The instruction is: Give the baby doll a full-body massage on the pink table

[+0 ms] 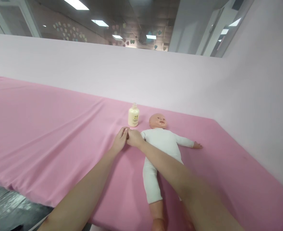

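Observation:
A baby doll (164, 141) with a white cloth body lies on its back on the pink-covered surface, its head toward the wall. My left hand (120, 138) and my right hand (134, 138) meet beside its shoulder on the left of the view. Both are closed around the end of that arm, where a little of the doll's hand (127, 136) shows between my fingers. Most of that arm is hidden behind my right hand. Just beyond my hands stands a cream-coloured pump bottle (133, 116), upright and apart from them. My right forearm passes over the doll's body and legs.
The pink sheet (59, 128) spreads wide to the left, with creases. A white wall (103, 70) runs along the back and another closes off the right side. Above the back wall is a glass window. Dark floor (6, 202) shows at lower left.

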`<action>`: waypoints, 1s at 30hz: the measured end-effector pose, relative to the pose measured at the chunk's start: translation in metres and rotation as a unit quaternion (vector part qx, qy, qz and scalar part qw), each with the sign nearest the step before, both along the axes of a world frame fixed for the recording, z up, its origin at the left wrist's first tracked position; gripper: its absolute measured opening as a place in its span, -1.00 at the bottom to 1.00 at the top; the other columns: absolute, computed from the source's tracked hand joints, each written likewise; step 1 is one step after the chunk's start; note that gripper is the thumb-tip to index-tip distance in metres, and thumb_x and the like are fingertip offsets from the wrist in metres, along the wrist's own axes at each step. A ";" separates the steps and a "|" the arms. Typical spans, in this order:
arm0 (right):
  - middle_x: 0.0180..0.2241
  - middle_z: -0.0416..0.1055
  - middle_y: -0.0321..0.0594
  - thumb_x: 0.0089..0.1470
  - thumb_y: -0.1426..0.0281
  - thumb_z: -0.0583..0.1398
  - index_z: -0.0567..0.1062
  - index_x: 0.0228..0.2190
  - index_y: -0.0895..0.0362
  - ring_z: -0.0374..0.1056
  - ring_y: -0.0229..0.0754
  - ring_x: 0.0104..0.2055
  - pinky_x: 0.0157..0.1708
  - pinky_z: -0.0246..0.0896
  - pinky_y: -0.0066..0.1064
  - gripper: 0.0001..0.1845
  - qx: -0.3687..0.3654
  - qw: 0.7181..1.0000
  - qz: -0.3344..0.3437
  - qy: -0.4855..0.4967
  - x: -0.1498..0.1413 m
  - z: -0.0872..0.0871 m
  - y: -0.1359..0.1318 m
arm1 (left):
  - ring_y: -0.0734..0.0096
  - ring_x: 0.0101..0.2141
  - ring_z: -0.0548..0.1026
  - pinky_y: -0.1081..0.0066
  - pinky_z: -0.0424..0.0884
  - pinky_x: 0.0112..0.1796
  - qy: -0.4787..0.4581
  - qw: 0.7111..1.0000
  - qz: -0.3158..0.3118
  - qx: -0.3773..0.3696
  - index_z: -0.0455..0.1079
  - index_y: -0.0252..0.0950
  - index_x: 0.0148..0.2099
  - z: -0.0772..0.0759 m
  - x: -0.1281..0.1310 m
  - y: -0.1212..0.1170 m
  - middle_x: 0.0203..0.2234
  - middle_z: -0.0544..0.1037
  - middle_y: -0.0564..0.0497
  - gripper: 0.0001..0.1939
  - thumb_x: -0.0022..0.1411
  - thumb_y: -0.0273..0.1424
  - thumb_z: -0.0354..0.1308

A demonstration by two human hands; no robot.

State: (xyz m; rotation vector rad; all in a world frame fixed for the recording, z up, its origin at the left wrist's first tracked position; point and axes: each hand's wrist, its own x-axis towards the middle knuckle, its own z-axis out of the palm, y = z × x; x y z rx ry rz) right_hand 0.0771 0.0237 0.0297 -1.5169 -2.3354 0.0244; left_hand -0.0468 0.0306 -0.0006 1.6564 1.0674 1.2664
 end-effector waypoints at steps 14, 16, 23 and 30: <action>-0.31 0.54 -0.11 0.11 0.33 0.08 0.44 -0.22 0.15 0.47 -0.04 -0.30 -0.33 0.20 -0.32 -0.76 0.010 0.999 -0.012 -0.043 -0.005 0.003 -0.003 | 0.28 -0.13 0.44 0.33 0.32 -0.05 -0.046 0.996 -0.033 -0.071 0.37 -0.28 0.06 -0.007 -0.001 0.006 -0.18 0.50 -0.06 -0.47 0.37 -0.01 -0.18; -0.32 0.54 -0.11 0.13 0.30 0.07 0.46 -0.26 0.14 0.48 -0.04 -0.30 -0.33 0.20 -0.32 -0.77 0.011 0.999 -0.007 -0.050 -0.005 0.003 -0.004 | 0.29 -0.17 0.44 0.33 0.32 -0.06 -0.053 0.996 -0.042 -0.066 0.39 -0.28 0.03 -0.012 -0.003 0.011 -0.24 0.50 -0.05 -0.46 0.36 0.00 -0.17; -0.34 0.55 -0.13 0.20 0.26 0.02 0.47 -0.27 0.14 0.47 -0.04 -0.33 -0.34 0.20 -0.32 -0.71 0.021 0.998 0.009 -0.057 -0.006 0.001 -0.003 | 0.27 -0.20 0.47 0.34 0.35 -0.11 -0.066 0.995 -0.036 -0.058 0.45 -0.28 -0.08 -0.012 -0.006 0.017 -0.30 0.53 -0.03 -0.48 0.32 0.02 -0.10; -0.20 0.54 -0.11 0.33 0.27 -0.12 0.41 -0.13 0.14 0.45 -0.09 -0.24 -0.24 0.21 -0.33 -0.62 0.037 0.999 -0.016 -0.030 -0.007 0.001 0.000 | 0.21 -0.26 0.56 0.25 0.49 -0.21 -0.160 0.967 -0.058 -0.189 0.41 -0.27 -0.11 -0.014 -0.003 0.015 -0.31 0.57 -0.07 -0.53 0.29 0.03 -0.02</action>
